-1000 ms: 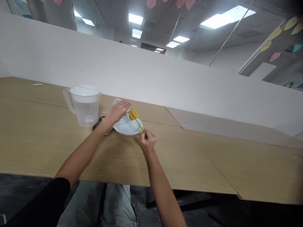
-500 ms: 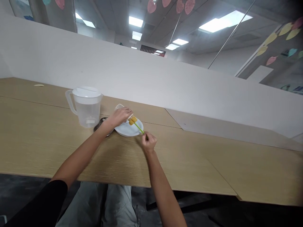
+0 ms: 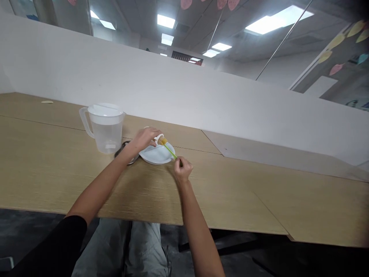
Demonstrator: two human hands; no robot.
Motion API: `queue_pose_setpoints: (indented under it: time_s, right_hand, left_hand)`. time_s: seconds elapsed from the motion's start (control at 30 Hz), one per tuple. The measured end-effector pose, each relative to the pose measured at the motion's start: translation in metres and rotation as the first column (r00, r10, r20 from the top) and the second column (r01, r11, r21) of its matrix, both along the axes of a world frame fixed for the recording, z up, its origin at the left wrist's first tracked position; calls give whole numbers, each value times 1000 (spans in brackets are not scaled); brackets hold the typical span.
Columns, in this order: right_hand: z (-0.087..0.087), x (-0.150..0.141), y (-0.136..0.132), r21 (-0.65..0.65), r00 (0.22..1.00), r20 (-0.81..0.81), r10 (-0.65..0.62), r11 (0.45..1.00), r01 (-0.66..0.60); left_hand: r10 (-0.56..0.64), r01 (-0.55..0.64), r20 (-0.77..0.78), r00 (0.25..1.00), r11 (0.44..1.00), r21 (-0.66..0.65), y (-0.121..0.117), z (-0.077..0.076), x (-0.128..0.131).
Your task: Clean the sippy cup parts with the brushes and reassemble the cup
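Inspection at the desk finds the person's left hand closed around a clear plastic container, which lies tilted and mostly hidden by the fingers. A white collar marks the container's open end, which points toward the right hand. The right hand is nearly closed and pinches the lower end of a sponge bottle brush, which has a thin green handle and a yellow sponge head. The sponge head is at the white collar, with its far end out of sight at or inside the opening; how deep it sits cannot be determined. The brush slants across a white plate, above it and apparently not touching it.

The plate rests on the desk directly below both hands. A dark, metal-rimmed round item lies just left of the plate, partly under the left wrist; its exact type cannot be determined. A clear plastic pitcher with a white lid stands upright just beyond that item. A small pale scrap lies well apart at the far left of the desk.
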State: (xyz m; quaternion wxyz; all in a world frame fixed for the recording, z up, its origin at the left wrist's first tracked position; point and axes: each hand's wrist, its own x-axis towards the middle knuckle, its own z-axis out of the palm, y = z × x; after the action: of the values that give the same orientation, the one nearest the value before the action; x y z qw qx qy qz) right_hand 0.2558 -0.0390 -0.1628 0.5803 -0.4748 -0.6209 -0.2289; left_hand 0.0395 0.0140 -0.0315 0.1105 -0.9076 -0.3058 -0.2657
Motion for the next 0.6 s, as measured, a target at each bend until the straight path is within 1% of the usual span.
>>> queue_pose_setpoints:
  time_s: [0.1,0.2,0.37,0.47,0.53,0.6]
  right_hand:
    - [1,4,0,-10,999,10,-43,999,43]
    - [1,9,-1,-70,996,16,-92,993,93]
    - [3,19,-4,-169,986,-5,-165,972,162]
    - [7,25,-6,-263,970,-84,-227,944,198]
    - [10,30,-6,-346,916,-202,-347,900,264]
    - [13,33,-6,-431,824,-311,-473,843,321]
  left_hand:
    - [23,-22,-13,1000,998,57,6,-4,-1]
    - [71,-68,-38,997,993,95,8,-7,5]
    - [165,-161,-38,986,983,86,6,-7,14]
    - [255,-252,-30,966,963,93,4,-7,14]
    - [296,-289,-52,954,951,112,5,-8,12]
    - [291,-276,-108,951,952,132,7,-10,11]
